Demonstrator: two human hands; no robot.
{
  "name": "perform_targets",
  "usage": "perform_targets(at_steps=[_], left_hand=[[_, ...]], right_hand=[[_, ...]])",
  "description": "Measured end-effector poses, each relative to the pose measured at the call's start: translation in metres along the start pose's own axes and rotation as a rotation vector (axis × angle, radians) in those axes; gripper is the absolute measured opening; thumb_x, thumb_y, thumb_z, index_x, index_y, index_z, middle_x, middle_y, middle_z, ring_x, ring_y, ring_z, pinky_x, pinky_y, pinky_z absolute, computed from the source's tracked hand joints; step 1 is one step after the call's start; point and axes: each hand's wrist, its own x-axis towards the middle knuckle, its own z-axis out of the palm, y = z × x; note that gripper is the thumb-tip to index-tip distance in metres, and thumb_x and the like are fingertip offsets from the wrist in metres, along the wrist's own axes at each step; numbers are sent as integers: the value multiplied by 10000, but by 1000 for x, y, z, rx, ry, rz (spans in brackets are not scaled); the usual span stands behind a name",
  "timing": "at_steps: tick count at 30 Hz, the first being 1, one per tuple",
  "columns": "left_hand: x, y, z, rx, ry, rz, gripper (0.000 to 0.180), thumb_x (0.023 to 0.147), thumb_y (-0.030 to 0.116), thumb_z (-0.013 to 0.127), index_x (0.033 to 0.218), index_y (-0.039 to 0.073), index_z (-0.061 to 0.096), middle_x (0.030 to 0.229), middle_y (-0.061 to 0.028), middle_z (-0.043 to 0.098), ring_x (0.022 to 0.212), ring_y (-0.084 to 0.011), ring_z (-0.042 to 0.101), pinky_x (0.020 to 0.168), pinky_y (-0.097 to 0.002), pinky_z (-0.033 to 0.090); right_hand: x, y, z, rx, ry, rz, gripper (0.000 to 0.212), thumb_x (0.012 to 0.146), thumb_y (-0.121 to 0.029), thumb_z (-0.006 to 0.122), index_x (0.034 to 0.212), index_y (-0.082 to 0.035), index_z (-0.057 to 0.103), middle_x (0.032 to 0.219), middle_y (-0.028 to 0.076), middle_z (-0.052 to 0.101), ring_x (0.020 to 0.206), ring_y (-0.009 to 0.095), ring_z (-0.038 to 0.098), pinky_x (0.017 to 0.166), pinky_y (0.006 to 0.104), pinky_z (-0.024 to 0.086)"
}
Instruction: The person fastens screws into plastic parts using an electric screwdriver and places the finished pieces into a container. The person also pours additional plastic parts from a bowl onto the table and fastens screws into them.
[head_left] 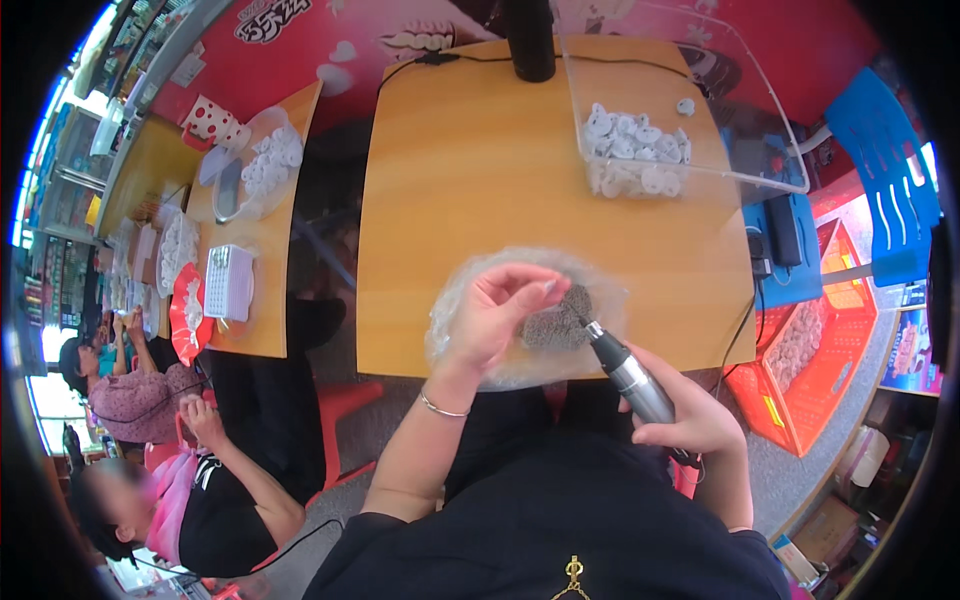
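Observation:
My right hand (690, 408) is wrapped round an electric screwdriver (640, 385), silver and black, whose tip points up and left over the table. Just left of that tip, my left hand (495, 315) is pinched, thumb against fingertips; anything between them is too small to make out. Below both hands a clear plastic bag (455, 310) lies spread near the front edge of the wooden table (450, 180). On the bag sits a heap of small grey metal pieces (558, 328), perhaps screws, partly hidden by my left hand.
A clear box (797, 183) of white plastic parts (640, 150) stands at the far right. A black cylinder (532, 45) is at the back. Orange crate (840, 370) and blue chair (885, 165) flank the right side. Leftward, another person (220, 510) sits by a second table (265, 330).

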Motion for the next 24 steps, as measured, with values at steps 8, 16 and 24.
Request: perform_targets(at_steps=[8,16,24], left_hand=[[130,67,91,1073,-106,682,153,857,91,653,998,35,680,1033,-188,644,953,-278,642,862,-300,486],[63,111,169,454,-517,449,345,1002,259,454,1125,-21,615,1181,-188,612,1139,-293,567,973,-367,418],[-60,170,221,-482,-1082,159,629,1005,364,395,1275,-204,373,1234,-347,496,1121,-380,555,983,-394,423]], right_hand=[[-22,6,-23,-380,529,-15,842,743,-184,767,1422,-6,304,1037,154,596,923,245,620,835,362,487],[-13,28,-48,-921,638,20,785,694,-162,726,1378,-7,373,1123,245,587,1043,401,575,881,436,470],[30,25,-71,-1223,521,19,690,712,-176,678,1359,-141,439,1098,144,608,998,337,589,831,416,491]])
